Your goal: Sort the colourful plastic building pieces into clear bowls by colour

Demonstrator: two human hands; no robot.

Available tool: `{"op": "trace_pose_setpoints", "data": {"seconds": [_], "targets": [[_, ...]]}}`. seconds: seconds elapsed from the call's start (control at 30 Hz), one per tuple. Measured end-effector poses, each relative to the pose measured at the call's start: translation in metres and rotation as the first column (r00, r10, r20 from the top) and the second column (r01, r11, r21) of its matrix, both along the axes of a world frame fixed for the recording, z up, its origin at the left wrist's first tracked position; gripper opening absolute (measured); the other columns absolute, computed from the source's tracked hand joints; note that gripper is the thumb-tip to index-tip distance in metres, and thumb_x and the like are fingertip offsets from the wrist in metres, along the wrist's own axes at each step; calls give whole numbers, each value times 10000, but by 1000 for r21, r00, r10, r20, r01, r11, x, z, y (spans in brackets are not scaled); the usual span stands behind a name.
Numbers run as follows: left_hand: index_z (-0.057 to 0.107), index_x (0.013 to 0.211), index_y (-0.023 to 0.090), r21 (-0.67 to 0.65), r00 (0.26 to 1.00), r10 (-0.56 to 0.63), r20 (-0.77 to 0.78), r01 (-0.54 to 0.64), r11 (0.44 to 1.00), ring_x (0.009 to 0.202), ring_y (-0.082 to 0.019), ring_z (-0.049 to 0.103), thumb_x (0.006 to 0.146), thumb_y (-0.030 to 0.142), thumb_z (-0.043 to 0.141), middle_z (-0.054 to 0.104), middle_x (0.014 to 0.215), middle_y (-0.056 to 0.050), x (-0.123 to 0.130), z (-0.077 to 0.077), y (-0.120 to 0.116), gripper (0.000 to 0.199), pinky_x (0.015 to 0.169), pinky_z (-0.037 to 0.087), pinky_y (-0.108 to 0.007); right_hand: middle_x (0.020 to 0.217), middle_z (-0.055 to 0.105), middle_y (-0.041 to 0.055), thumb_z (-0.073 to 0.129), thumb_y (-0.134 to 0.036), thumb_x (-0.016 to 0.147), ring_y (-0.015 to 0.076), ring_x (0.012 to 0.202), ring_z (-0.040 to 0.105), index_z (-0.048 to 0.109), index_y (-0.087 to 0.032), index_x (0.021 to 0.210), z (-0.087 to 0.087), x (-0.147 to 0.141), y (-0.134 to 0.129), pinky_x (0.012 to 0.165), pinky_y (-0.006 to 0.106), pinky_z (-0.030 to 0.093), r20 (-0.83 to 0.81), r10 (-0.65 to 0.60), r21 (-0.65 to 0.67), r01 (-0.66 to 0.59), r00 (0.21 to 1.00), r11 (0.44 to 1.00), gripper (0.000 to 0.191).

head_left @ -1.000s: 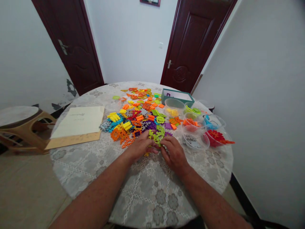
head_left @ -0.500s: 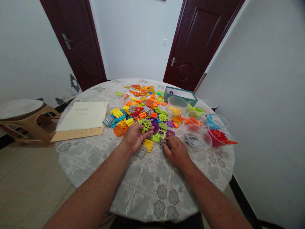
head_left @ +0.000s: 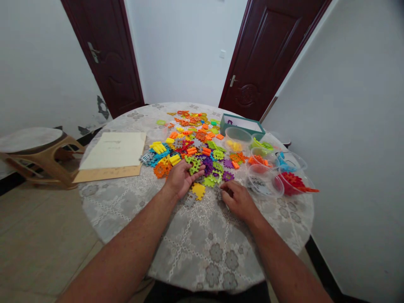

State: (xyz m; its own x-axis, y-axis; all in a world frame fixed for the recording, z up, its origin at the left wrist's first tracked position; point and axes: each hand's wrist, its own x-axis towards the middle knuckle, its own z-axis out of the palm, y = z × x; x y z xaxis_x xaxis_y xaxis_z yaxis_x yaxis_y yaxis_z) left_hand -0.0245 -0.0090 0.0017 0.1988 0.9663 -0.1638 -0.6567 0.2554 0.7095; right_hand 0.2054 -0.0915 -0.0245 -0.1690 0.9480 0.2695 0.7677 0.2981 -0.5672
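My left hand (head_left: 181, 179) is turned partly palm up at the near edge of a heap of coloured plastic building pieces (head_left: 202, 136). Its thumb and fingers hold a lime green interlocking piece (head_left: 193, 165). To the right, my right hand (head_left: 238, 197) is low over the tablecloth with bent fingers closed on a grey interlocking piece (head_left: 218, 193), partly hidden by the fingers. Between the hands lie a yellow square piece (head_left: 198, 191) and a grey window-like piece (head_left: 189, 200). Lime green pieces (head_left: 212, 179) lie just beyond them.
Clear plastic tubs with sorted pieces stand at the right, among them one of grey pieces (head_left: 261, 185) and one of red pieces (head_left: 290, 183). Behind them is a green box (head_left: 241, 126). Papers (head_left: 115, 149) lie at the left of the round table (head_left: 176, 252). A stool (head_left: 41, 151) stands beyond.
My right hand has drawn slightly right, away from the lime green pieces, with the grey piece at its fingers. My left hand keeps its hold; the whole view has shifted slightly.
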Motion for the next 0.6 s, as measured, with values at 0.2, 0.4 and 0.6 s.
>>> {"op": "trace_pose_setpoints", "data": {"seconds": [0.2,0.4,0.6], "targets": [[602,907,147,-17,999,-17,29,18,1000,950,-300,785,723,86,599,765,922,-128,0,-1,-1,195,864,656,-458,1112,665,121,501,-243,1005,251,1039,640,684,-176,1183,7,-4,12,911,346,482,216,-106,125,80,971,989,264],[598,866,155,-35,998,-32,57,34,999,953,-289,779,743,113,604,756,896,-115,0,2,-2,130,949,622,-512,1114,708,143,582,-292,981,278,1007,663,696,-203,1169,21,-20,33,787,333,468,509,-19,-79,69,861,994,238],[628,924,150,-42,996,-62,62,65,997,911,-266,778,755,114,589,764,918,-108,0,4,-4,177,918,634,-465,895,737,80,602,-252,949,217,796,657,699,-203,940,37,-17,48,682,298,411,387,39,-114,6,921,993,109]]}}
